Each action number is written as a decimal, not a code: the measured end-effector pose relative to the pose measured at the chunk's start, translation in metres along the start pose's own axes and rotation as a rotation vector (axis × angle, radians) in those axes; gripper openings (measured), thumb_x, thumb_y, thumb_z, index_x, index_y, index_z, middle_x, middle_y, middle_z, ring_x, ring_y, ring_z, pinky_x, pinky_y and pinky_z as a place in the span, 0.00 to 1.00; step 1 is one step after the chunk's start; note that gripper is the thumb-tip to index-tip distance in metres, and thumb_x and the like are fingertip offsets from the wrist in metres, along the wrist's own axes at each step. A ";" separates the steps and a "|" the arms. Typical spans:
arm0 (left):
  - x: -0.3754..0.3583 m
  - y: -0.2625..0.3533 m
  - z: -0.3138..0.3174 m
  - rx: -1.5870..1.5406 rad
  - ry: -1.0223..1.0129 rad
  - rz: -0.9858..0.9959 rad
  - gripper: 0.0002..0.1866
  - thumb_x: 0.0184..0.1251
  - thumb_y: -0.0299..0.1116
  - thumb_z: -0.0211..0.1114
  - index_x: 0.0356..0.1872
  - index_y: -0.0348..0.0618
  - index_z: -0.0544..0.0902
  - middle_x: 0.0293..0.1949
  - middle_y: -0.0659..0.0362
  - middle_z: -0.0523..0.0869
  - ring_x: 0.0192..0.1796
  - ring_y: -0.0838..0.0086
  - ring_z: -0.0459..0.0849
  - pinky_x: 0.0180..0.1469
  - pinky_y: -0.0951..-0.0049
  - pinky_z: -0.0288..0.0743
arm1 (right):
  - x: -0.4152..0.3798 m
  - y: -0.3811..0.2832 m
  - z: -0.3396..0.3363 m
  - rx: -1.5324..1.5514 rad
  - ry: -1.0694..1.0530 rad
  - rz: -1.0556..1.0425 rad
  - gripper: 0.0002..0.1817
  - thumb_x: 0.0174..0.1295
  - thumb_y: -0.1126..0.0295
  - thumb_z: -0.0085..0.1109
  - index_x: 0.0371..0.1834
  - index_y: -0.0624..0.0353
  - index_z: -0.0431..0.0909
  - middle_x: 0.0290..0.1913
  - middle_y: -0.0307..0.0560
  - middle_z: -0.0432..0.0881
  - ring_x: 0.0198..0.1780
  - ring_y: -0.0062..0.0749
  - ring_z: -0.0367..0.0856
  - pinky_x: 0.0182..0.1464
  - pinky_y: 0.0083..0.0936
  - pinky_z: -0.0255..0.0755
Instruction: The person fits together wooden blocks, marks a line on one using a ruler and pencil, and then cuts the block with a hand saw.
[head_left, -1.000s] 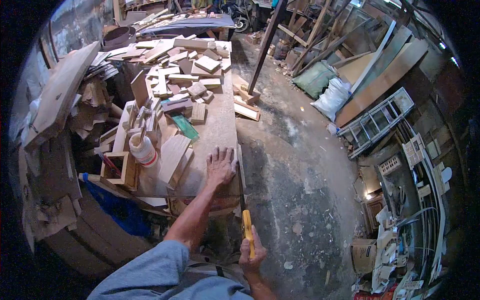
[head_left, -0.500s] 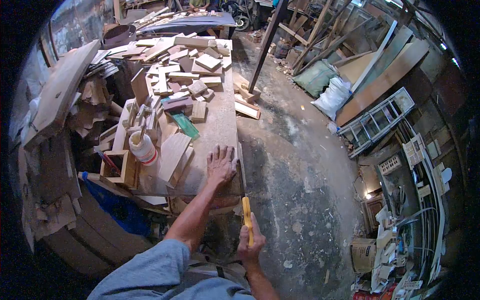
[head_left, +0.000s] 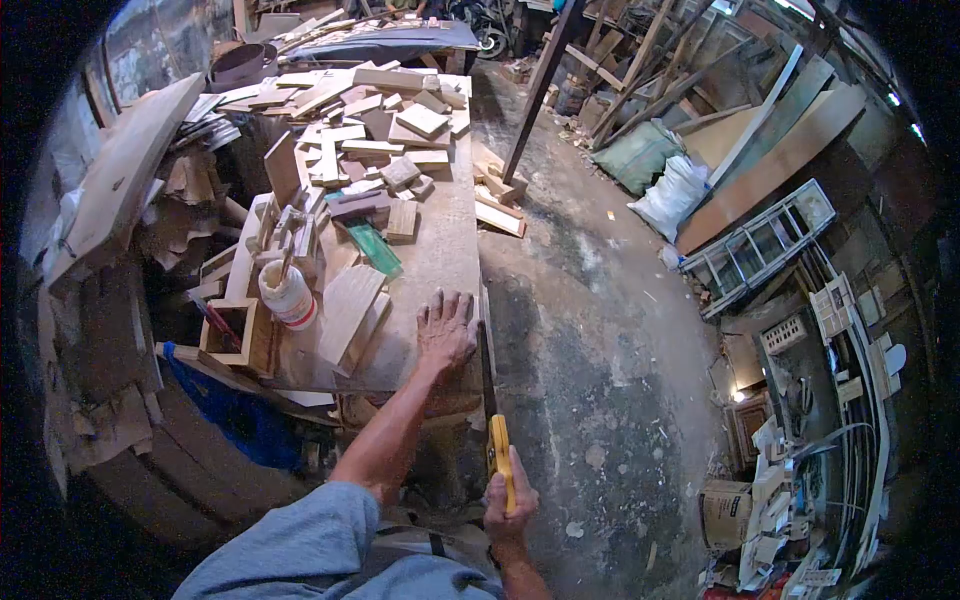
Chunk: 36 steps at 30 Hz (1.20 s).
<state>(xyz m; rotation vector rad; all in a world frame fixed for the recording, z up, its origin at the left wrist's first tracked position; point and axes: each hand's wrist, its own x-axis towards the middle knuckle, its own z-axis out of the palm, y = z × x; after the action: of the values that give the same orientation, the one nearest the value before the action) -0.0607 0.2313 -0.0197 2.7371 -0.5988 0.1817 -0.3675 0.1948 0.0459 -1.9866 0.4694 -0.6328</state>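
Observation:
My left hand [head_left: 447, 332] lies flat near the right edge of the wooden worktop [head_left: 440, 250], fingers stretched out and pressing down. My right hand [head_left: 511, 500] is wrapped round the yellow handle of a handsaw [head_left: 501, 450], low beside the table's front right corner. Its thin dark blade runs away from me along the right edge of the worktop, close by my left hand; the teeth cannot be made out. Left of my left hand lie two stacked pale wood pieces [head_left: 352, 315]. Beyond it is a green translucent piece [head_left: 374, 248].
Many wood offcuts [head_left: 373, 147] are heaped on the far part of the worktop. A white glue jar [head_left: 287, 294] with a stick in it and an open wooden box [head_left: 239, 333] stand at left. A dark post [head_left: 537, 95], white sack [head_left: 668, 197] and metal ladder frame [head_left: 762, 247] are to the right.
My right hand has drawn the handsaw back towards me, and more of the blade shows beyond the handle. My left hand stays pressed at the same spot on the worktop.

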 end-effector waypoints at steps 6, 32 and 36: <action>-0.002 0.000 -0.001 -0.074 0.045 0.016 0.33 0.73 0.54 0.53 0.75 0.52 0.66 0.75 0.56 0.66 0.79 0.54 0.56 0.75 0.44 0.50 | 0.007 0.000 0.005 0.042 0.007 0.002 0.28 0.73 0.60 0.51 0.70 0.69 0.73 0.21 0.37 0.74 0.22 0.19 0.72 0.26 0.22 0.69; -0.003 0.000 -0.003 -0.032 -0.011 0.004 0.33 0.76 0.56 0.50 0.77 0.56 0.64 0.77 0.56 0.65 0.81 0.55 0.55 0.76 0.43 0.51 | 0.023 -0.018 0.008 0.041 0.014 0.004 0.26 0.73 0.62 0.52 0.67 0.69 0.75 0.30 0.49 0.84 0.25 0.23 0.78 0.31 0.28 0.74; -0.002 0.001 -0.018 -0.031 -0.073 -0.017 0.34 0.76 0.56 0.49 0.78 0.55 0.63 0.79 0.55 0.63 0.82 0.54 0.55 0.77 0.42 0.49 | 0.047 -0.027 0.020 0.070 0.038 -0.092 0.24 0.73 0.64 0.53 0.66 0.71 0.75 0.36 0.54 0.87 0.28 0.27 0.81 0.34 0.29 0.77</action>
<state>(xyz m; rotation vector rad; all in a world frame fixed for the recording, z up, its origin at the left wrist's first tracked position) -0.0642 0.2375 -0.0031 2.7280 -0.5930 0.0685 -0.3166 0.1945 0.0733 -1.9412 0.3748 -0.7359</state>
